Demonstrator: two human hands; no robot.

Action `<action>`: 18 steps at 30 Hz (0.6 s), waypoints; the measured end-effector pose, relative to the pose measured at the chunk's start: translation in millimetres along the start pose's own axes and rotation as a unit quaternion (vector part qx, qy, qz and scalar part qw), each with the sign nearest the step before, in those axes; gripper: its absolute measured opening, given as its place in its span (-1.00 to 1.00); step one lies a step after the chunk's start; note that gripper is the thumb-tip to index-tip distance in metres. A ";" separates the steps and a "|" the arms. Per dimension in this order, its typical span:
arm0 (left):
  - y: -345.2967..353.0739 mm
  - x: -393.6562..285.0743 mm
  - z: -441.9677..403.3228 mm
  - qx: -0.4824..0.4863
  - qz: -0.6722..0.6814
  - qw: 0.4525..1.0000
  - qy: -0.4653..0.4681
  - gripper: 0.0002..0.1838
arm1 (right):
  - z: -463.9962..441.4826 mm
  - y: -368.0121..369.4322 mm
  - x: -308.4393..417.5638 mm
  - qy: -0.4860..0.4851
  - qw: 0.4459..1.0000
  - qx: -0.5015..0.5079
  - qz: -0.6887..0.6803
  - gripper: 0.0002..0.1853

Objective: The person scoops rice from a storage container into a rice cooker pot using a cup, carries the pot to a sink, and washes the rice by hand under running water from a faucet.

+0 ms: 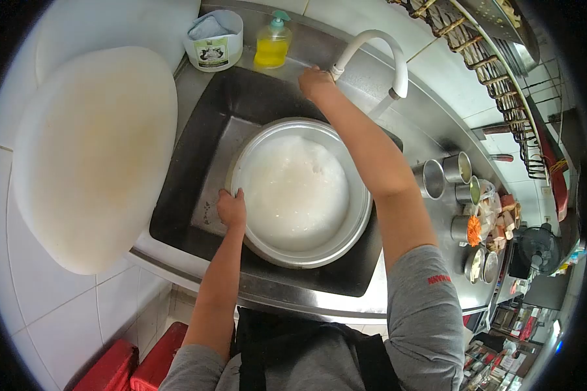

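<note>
A large round metal basin (302,259) full of white foamy liquid (297,195) rests in the dark sink (205,130). My left hand (231,208) grips the basin's left rim, thumb at the edge. At the back of the sink my right hand (316,83) is closed around the base of the white faucet (398,58), where the tap handle would be; the handle itself is hidden. A stream of water seems to come from the spout, partly behind my right forearm.
A white cutting board (98,156) leans at the left. Behind the sink stand a white tub (214,49) and a yellow soap bottle (272,44). Metal cups (430,179) and food containers line the right counter, under a wire rack (489,72).
</note>
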State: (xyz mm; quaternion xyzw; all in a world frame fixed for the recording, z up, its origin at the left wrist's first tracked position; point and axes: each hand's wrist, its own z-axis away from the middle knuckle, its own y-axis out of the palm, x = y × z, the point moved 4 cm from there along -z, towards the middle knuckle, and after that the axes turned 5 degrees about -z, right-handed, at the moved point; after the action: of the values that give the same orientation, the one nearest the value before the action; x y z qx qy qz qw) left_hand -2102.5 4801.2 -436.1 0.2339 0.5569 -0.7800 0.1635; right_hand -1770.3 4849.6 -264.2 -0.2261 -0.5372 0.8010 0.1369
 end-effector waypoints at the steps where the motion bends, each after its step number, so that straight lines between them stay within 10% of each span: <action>1: -0.8 -0.7 0.3 -0.004 0.000 1.000 0.002 -0.49 | -1.6 1.3 -0.7 -0.001 1.000 0.000 0.000 -0.68; 11: 3.7 -0.1 1.5 0.005 0.000 1.000 0.012 -0.58 | -25.5 19.7 6.6 -0.023 0.980 -0.056 0.190 -0.77; 14: 10.6 4.5 -1.3 -0.027 -0.002 0.999 0.039 -0.56 | -2.5 18.3 13.8 0.132 0.966 -0.188 0.119 -0.78; 18: 3.4 2.4 -1.1 0.024 -0.035 0.999 0.004 -0.55 | 26.6 34.6 -7.1 0.074 0.940 -0.311 -0.119 -0.71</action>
State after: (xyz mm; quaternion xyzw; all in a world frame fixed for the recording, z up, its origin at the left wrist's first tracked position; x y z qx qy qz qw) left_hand -2102.5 4801.1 -440.4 0.2213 0.5470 -0.7971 0.1280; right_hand -1776.9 4811.8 -286.1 -0.2508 -0.7708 0.5529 0.1932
